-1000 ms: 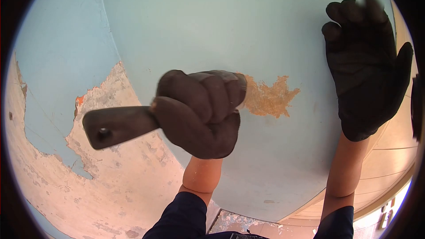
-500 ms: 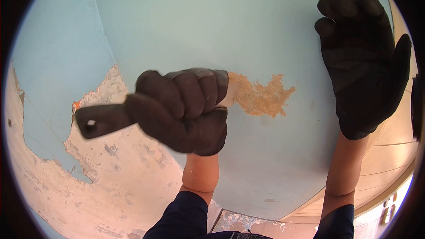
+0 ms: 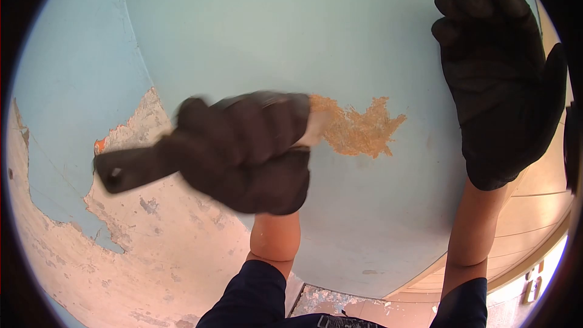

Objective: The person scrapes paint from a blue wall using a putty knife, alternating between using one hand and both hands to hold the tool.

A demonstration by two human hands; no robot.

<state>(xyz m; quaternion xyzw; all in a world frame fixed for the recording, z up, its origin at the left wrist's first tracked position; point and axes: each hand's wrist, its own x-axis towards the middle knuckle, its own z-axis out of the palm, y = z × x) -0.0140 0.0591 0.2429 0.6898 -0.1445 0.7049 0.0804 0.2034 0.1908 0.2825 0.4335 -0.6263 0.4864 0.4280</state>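
Note:
In a dark glove, my left hand (image 3: 243, 152) is wrapped round a scraper (image 3: 124, 171), its fingers folded over the handle. The handle's black end, with a hanging hole, sticks out to the left. On the other side a short part of the pale blade (image 3: 316, 127) shows, at the left end of a rough tan patch (image 3: 364, 127) on the pale blue-green wall (image 3: 273, 36). Motion blurs this hand. My right hand (image 3: 501, 91), also gloved, is raised at the right, fingers loosely bent and thumb apart, holding nothing. Whether it touches the wall cannot be told.
Left of a corner, blue paint has come off a wall (image 3: 176, 225), baring a mottled whitish surface with ragged edges. Paint flakes (image 3: 328, 297) lie at the bottom. A cream panelled surface (image 3: 528, 206) runs along the right side.
My left hand and the scraper have shifted slightly to the left, and a little more of the blade shows. The right hand stays nearly in place.

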